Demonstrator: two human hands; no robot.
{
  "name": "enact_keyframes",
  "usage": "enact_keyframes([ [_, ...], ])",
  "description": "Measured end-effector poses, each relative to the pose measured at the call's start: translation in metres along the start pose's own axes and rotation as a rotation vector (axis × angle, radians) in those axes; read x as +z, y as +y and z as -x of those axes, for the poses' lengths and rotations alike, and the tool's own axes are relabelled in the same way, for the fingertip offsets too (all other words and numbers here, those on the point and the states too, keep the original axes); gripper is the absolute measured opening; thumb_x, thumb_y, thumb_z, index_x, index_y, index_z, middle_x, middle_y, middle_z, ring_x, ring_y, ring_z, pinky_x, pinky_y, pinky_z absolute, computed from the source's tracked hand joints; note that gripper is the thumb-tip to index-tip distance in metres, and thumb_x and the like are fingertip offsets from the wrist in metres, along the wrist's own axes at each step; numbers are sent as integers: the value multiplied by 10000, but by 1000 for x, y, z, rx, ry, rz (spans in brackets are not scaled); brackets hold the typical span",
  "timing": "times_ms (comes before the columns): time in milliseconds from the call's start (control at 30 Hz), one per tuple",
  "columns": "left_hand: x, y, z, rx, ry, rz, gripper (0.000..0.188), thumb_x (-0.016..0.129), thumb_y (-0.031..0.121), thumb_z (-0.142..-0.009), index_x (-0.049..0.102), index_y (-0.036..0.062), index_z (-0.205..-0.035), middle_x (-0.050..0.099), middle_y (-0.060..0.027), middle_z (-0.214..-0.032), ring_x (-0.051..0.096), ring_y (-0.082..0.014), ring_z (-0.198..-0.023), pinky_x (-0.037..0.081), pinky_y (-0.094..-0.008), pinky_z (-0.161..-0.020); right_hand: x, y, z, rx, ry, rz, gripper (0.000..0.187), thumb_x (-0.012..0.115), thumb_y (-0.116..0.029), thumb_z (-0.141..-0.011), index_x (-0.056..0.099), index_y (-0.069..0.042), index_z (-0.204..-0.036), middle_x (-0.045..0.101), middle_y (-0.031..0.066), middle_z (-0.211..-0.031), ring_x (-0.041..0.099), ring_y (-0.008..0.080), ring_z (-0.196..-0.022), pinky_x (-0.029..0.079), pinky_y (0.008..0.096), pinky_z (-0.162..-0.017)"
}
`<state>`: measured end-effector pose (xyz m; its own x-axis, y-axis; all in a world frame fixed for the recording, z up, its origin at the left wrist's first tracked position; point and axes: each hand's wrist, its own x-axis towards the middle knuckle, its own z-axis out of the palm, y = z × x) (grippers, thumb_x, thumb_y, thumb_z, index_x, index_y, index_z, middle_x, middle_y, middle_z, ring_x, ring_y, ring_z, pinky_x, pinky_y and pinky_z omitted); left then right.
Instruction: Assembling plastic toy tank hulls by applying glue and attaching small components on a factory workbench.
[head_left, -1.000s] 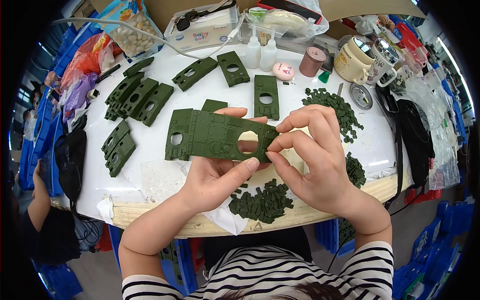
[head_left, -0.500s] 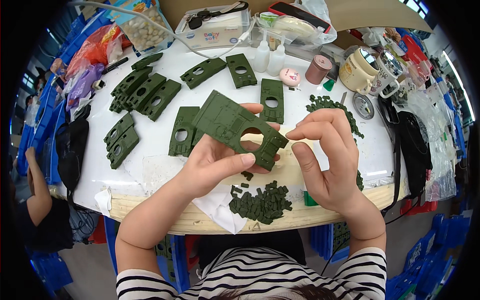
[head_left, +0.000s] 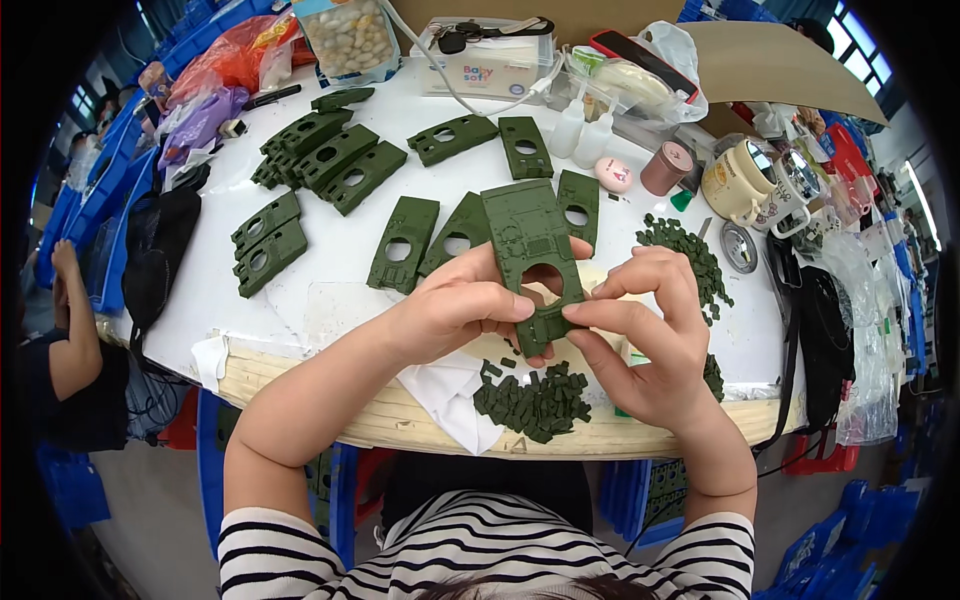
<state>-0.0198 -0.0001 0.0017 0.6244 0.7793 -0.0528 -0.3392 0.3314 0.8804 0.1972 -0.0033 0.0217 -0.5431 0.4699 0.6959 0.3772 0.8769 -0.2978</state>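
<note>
Head view: the left hand [head_left: 452,312] grips a dark-green model tank hull [head_left: 522,225], just beyond the heap of small green pieces [head_left: 535,403]; the right hand [head_left: 652,335] touches its edge (whether it pinches anything cannot be told). A slackened left grip could drop the hull toward the heap, scattering pieces.
</note>
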Motion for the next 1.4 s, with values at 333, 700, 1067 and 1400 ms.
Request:
enact_keyframes([
  [333,-4,-4,0,-3,-22,-19,726,548,158,-735,359,12,-1421,581,-99,-1114,574,-181,-1035,506,-337,-832,2,-7,4,-90,-43,74,293,816,-140,-625,740,-200,-901,548,2,-915,535,205,-878,432,446,-877],
  [700,0,-3,2,22,-32,-65,737,574,156,-732,353,17,-1422,573,-71,-1074,540,-127,-881,464,-288,-814,-5,-8,2,-76,-45,14,309,816,-207,-649,733,-172,-944,556,2,-906,534,192,-840,434,435,-852],
  [1067,-3,3,2,-17,-123,-55,589,533,228,-914,317,52,-1432,573,-138,-1141,655,-227,-852,562,-355,-744,-5,21,4,10,201,104,185,759,-60,-711,721,-96,-888,568,29,-781,532,207,-733,436,396,-802],
  [1400,4,2,2,21,-19,-81,708,598,307,-844,317,41,-1437,600,-215,-1164,660,-227,-770,564,-343,-688,-2,19,4,17,175,79,132,704,-14,-767,697,-28,-898,592,67,-776,538,209,-740,436,439,-882],
])
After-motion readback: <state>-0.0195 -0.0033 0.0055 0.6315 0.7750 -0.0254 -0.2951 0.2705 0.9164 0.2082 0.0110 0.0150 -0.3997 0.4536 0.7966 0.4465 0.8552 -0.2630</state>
